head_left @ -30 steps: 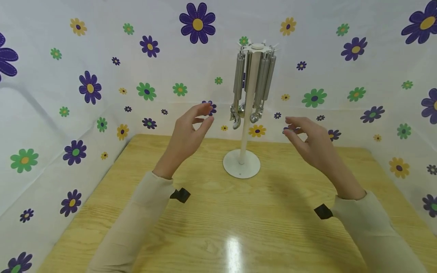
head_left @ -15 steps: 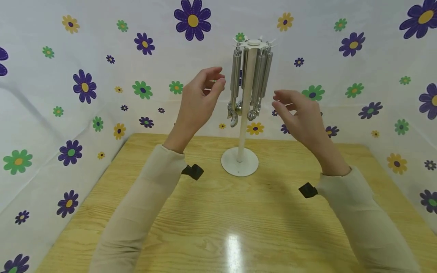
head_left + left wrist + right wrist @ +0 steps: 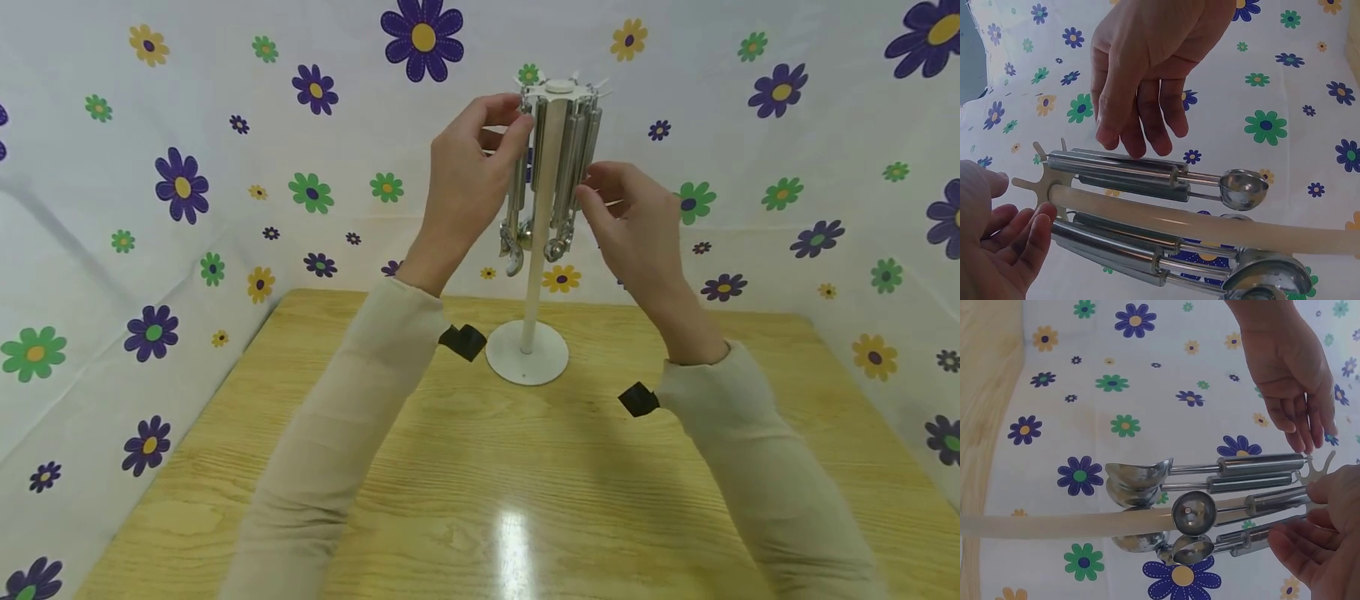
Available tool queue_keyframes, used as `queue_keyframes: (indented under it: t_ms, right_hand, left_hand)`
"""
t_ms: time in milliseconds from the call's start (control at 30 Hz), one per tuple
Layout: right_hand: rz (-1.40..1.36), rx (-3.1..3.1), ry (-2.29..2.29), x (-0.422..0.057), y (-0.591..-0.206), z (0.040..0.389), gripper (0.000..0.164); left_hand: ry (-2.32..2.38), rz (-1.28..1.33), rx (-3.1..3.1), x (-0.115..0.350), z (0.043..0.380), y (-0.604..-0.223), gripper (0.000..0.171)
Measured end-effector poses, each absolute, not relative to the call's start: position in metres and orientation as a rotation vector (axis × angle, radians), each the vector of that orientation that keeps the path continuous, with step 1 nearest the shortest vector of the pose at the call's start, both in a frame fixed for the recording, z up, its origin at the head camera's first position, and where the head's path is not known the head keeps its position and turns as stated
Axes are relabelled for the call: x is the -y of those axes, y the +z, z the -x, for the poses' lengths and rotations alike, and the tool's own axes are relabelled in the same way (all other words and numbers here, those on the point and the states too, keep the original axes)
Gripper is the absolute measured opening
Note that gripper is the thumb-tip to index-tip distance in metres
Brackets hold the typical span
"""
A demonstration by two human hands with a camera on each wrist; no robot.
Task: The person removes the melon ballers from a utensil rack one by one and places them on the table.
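A white utensil stand (image 3: 527,352) with a round base and a hooked top stands on the table. Several steel utensils (image 3: 573,158) hang from it by tube handles, with rounded, scoop-like bowls (image 3: 1194,513) at their lower ends. My left hand (image 3: 471,171) is at the stand's left near the top, its loosely bent fingertips beside the hook end of a handle (image 3: 1107,250). My right hand (image 3: 636,221) is lower on the other side, its relaxed fingertips right by the handles there. In the left wrist view, the right fingers (image 3: 1150,125) hang close over a handle.
The stand's post (image 3: 536,275) rises between both hands. Below is a light wooden table (image 3: 420,500). White cloth (image 3: 337,142) printed with flowers hangs behind and at the sides. A dark tab (image 3: 462,342) sticks out from each sleeve cuff.
Both hands have moved up and inward from either side of the stand to the hanging utensils. The left has risen higher, close to the hooks. The stand stays where it was.
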State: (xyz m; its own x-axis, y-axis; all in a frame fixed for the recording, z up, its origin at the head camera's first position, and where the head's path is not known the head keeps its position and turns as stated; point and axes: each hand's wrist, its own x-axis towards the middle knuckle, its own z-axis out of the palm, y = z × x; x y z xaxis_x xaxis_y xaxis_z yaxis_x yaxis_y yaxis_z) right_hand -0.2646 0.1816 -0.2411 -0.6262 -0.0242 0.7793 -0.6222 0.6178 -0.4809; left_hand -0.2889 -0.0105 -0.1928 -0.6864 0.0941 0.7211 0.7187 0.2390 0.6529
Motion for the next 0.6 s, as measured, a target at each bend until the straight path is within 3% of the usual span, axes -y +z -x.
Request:
queue_keyframes:
  t_ms: [600]
  right_hand:
    - [-0.367, 2.08, 0.99, -0.153, -0.239, 0.272, 0.033]
  left_hand:
    - [-1.338, 0.68, 1.933, -0.014, 0.292, -0.18, 0.026]
